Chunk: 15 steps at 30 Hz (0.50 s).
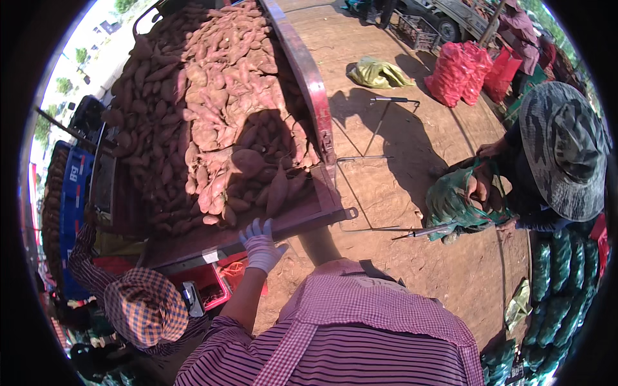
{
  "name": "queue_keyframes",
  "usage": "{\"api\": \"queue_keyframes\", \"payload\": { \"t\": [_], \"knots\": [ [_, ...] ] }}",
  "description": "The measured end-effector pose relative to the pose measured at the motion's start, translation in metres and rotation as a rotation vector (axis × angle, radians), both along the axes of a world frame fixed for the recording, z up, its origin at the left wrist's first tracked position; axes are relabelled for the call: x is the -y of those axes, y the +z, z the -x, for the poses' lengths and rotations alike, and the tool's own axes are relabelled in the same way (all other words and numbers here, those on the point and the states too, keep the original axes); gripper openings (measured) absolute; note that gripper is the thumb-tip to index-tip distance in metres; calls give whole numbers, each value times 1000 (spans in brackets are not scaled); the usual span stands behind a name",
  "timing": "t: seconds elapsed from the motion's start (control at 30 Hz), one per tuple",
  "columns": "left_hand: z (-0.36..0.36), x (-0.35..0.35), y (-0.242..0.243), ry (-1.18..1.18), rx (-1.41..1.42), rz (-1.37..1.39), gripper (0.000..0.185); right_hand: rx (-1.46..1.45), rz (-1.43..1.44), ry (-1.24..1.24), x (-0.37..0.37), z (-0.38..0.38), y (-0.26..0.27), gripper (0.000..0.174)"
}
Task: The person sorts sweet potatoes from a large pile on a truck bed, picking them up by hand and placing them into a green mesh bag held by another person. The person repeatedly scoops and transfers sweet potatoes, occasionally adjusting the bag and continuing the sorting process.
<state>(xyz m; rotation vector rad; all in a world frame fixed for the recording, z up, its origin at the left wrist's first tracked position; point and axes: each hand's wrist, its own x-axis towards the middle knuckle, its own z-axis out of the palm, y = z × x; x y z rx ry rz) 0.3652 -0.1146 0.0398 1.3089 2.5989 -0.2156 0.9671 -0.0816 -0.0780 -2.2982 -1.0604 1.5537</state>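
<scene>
My left hand (262, 245), in a whitish glove, rests with its fingers spread at the rear edge of a red metal truck bed (316, 186). Nothing is held in it. The bed bears a large heap of sweet potatoes (217, 103), partly in sunlight and partly in shadow. Close beyond my fingertips lie several shaded sweet potatoes (276, 190). My right hand is out of view. A checked apron (376, 299) and a striped top cover my body at the bottom of the view.
At right a person in a camouflage hat (565, 149) holds a green mesh bag (458, 200) of sweet potatoes. Another person in a checked hat (145, 309) is at left. A metal frame (367, 157) stands on the ground, red bags (454, 72) farther off, stacked green bags (555, 284) at right.
</scene>
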Motion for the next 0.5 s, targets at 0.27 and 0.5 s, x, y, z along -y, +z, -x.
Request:
{"api": "queue_keyframes", "payload": {
  "t": [0.27,0.5],
  "knots": [
    [-1,31,-7,35,-18,-129,100,-58,93,205,-39,3,-28,37],
    [-5,20,-6,26,23,-116,99,-108,77,253,-60,0,-38,37]
  ]
}}
